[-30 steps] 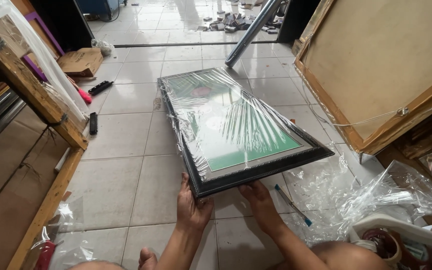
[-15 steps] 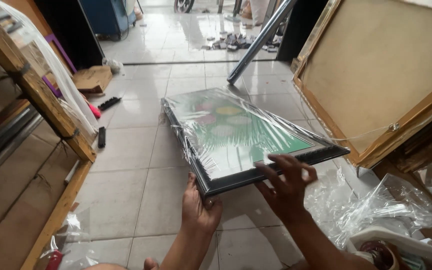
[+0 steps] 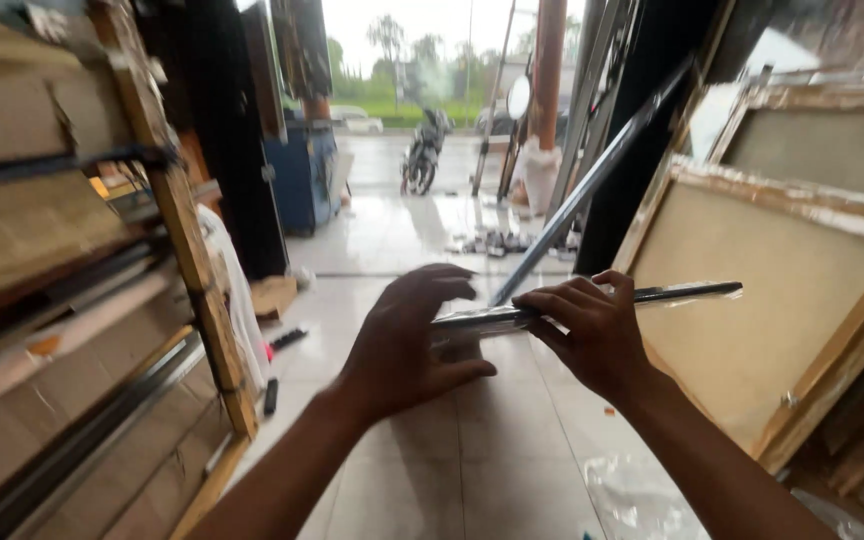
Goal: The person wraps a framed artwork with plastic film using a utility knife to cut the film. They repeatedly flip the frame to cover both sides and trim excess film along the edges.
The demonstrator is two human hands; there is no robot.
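Down near the camera, a crumpled sheet of clear plastic wrap (image 3: 642, 495) lay on the pale tiled floor (image 3: 492, 450). Just above it, two bare arms reached forward. The left hand (image 3: 407, 345) and the right hand (image 3: 592, 335) held a flat picture frame with a dark edge, wrapped in shiny clear plastic (image 3: 592, 305). The frame was up in the air, level, and seen from its thin side. The left hand was curled around the frame's left end, fingers on top and thumb below. The right hand gripped the near edge close to the middle, fingers bent over the top.

On the left stood a tall wooden rack full of brown boards (image 3: 82, 300). On the right, big stretched canvases with pale wooden frames (image 3: 782, 300) leaned against each other. A long grey metal bar (image 3: 602, 175) leaned slantwise behind the hands. Small dark tools (image 3: 277, 370) lay on the floor by the rack. Far off, past the open doorway, a parked motorbike (image 3: 422, 155) stood outside.
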